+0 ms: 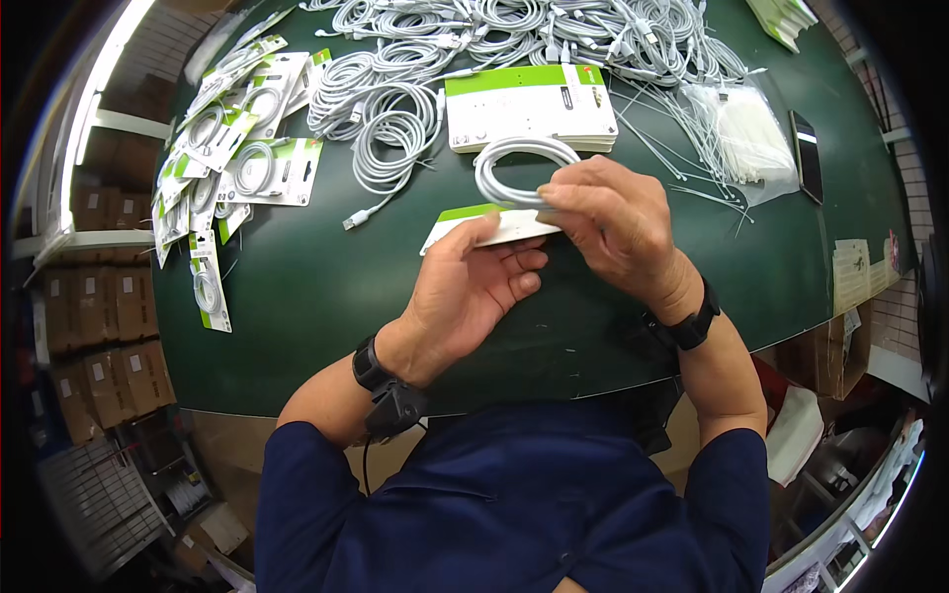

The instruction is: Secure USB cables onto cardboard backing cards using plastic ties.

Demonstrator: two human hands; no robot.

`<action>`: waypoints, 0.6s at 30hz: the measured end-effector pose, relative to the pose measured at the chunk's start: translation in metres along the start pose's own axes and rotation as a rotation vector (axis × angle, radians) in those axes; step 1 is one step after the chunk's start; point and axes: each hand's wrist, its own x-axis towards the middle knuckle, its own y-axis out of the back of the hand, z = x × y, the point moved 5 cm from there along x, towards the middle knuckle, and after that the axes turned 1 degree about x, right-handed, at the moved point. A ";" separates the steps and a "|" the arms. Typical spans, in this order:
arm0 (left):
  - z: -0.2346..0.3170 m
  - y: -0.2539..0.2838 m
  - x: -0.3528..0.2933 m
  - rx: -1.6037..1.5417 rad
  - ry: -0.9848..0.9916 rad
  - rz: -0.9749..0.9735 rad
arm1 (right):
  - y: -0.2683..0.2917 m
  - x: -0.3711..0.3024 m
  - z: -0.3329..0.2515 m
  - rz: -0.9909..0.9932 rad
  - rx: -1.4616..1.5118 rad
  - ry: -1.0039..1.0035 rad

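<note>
The left hand (470, 287) has its grip closed on a tilted card (514, 227) over mid-tabletop (287, 321); the right hand (613, 222) pinches a cable coil (506, 195) just above it. A loosened pinch could let the coil spring apart. A card stack (529, 111) crowds the far side; open room lies left and near.

Held coil (487, 176): smooth plastic, held card (512, 229): smooth paperboard, bag (778, 188): glossy plastic, table (297, 326): smooth, shirt (524, 494): matt cloth

Round white cable coil (490, 186) near a tilted green-and-white card (508, 228).
</note>
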 end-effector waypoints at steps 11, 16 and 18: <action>0.011 -0.019 0.005 0.237 -0.258 -0.074 | 0.012 0.021 -0.010 -0.208 -0.129 -0.059; 0.013 -0.023 0.015 0.309 -0.331 -0.109 | 0.017 0.020 -0.004 -0.223 -0.152 -0.104; 0.013 -0.021 0.020 0.347 -0.338 -0.128 | 0.017 0.017 0.004 -0.212 -0.029 -0.206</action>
